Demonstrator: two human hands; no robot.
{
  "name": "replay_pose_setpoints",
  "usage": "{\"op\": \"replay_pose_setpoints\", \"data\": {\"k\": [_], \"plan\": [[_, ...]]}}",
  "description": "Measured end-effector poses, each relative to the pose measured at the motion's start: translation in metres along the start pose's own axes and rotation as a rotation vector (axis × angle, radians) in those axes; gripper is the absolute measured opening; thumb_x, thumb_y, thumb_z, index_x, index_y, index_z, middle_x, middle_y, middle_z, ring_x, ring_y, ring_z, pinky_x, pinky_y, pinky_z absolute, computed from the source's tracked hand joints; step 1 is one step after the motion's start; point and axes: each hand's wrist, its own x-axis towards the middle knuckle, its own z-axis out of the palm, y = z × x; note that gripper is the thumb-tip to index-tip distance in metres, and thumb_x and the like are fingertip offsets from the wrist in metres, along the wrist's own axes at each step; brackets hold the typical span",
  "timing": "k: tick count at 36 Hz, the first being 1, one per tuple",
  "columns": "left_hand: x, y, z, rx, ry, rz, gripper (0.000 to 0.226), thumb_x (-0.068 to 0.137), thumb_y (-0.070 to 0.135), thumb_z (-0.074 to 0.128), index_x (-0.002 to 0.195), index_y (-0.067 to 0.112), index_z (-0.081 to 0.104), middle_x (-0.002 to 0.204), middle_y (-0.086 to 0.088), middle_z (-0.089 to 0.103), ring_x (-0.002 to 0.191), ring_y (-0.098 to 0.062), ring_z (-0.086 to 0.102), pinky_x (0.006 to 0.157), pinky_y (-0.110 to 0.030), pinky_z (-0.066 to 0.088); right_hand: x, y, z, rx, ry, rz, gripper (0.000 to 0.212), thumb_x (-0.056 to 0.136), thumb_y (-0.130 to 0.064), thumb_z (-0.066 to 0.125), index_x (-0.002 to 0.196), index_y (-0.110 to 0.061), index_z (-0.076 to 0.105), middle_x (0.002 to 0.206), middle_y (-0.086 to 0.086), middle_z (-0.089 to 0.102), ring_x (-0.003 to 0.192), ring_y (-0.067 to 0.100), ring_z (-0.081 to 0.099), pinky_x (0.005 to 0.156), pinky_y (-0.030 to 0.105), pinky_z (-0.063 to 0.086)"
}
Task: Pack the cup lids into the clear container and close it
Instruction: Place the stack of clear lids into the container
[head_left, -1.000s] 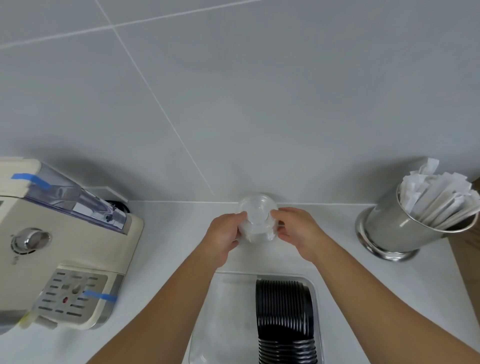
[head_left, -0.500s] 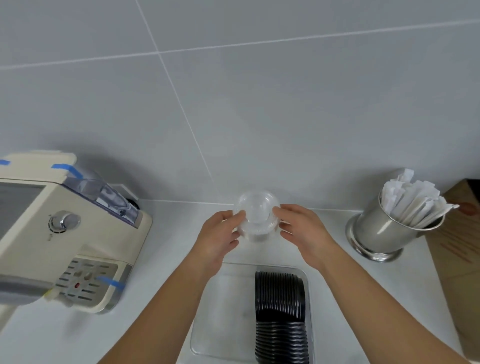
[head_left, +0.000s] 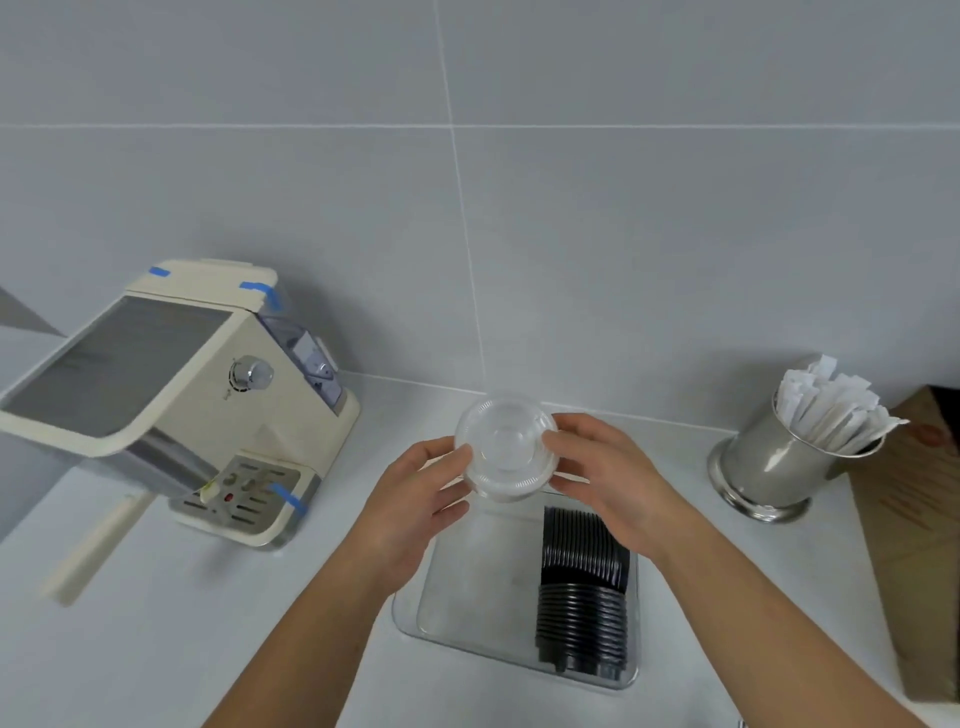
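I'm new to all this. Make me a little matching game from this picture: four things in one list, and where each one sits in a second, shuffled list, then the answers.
Things:
1. clear lids
2. black lids
3. coffee machine
4. metal cup

Places:
A. at the right of the counter, full of paper-wrapped sticks
B. held between both hands, above the container's far end
C. at the left of the counter, by the wall
D. lying in a row in the right half of the clear container

Pairs: 1-B, 2-D, 3-C, 4-A
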Motion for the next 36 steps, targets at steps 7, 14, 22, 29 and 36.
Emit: {"op": "replay_pose_setpoints", "data": {"k": [7, 14, 22, 29, 36], "plan": [[-0.032, -0.022, -0.012, -0.008, 0.024, -0.053, 0.039, 0.090, 0.028, 0.067, 0.128, 0.024, 0.058, 0.123, -0.003, 0.067, 0.117, -0.021, 0.063, 0.108, -0.040, 0.045, -0.009, 0.013, 0.022, -0.079, 0.001, 0.053, 0.021, 0.088, -0.015, 0.065, 0.106, -0.021, 0.073, 0.111, 0.005, 0.074, 0.109, 0.023, 0.067, 0.104, 0.046, 0.049], [-0.055, -0.047, -0.019, -0.179, -0.030, -0.180, 0.016, 0.096, 0.021, 0.059, 0.107, 0.026, 0.070, 0.109, 0.004, 0.068, 0.104, -0.012, 0.062, 0.097, -0.030, 0.048, -0.003, 0.030, 0.045, -0.209, -0.005, 0.082, 0.021, 0.086, -0.013, 0.065, 0.101, -0.023, 0.075, 0.109, 0.006, 0.075, 0.107, 0.026, 0.068, 0.098, 0.042, 0.051], [-0.053, -0.076, -0.026, -0.375, 0.035, -0.341, 0.003, 0.094, 0.014, 0.061, 0.094, 0.014, 0.064, 0.083, -0.001, 0.055, 0.087, -0.017, 0.050, 0.105, -0.033, 0.045, 0.013, 0.059, 0.071, -0.264, 0.029, 0.159, 0.025, 0.085, -0.011, 0.057, 0.102, -0.015, 0.075, 0.109, 0.011, 0.075, 0.098, 0.026, 0.068, 0.088, 0.036, 0.050], [-0.041, -0.071, -0.029, -0.491, 0.090, -0.461, 0.023, 0.095, 0.018, 0.062, 0.115, 0.009, 0.056, 0.132, -0.012, 0.054, 0.127, -0.022, 0.051, 0.116, -0.039, 0.036, 0.036, 0.081, 0.082, -0.319, 0.094, 0.241, 0.031, 0.083, -0.015, 0.052, 0.107, -0.003, 0.068, 0.098, 0.015, 0.071, 0.088, 0.023, 0.061, 0.079, 0.035, 0.045], [-0.033, -0.061, -0.029, -0.606, 0.079, -0.490, 0.058, 0.096, 0.037, 0.059, 0.147, 0.016, 0.041, 0.157, -0.011, 0.036, 0.146, -0.024, 0.032, 0.120, -0.039, 0.027, 0.045, 0.088, 0.087, -0.302, 0.155, 0.317, 0.020, 0.079, -0.016, 0.051, 0.090, -0.020, 0.068, 0.092, 0.005, 0.065, 0.085, 0.025, 0.058, 0.077, 0.035, 0.041]]}}
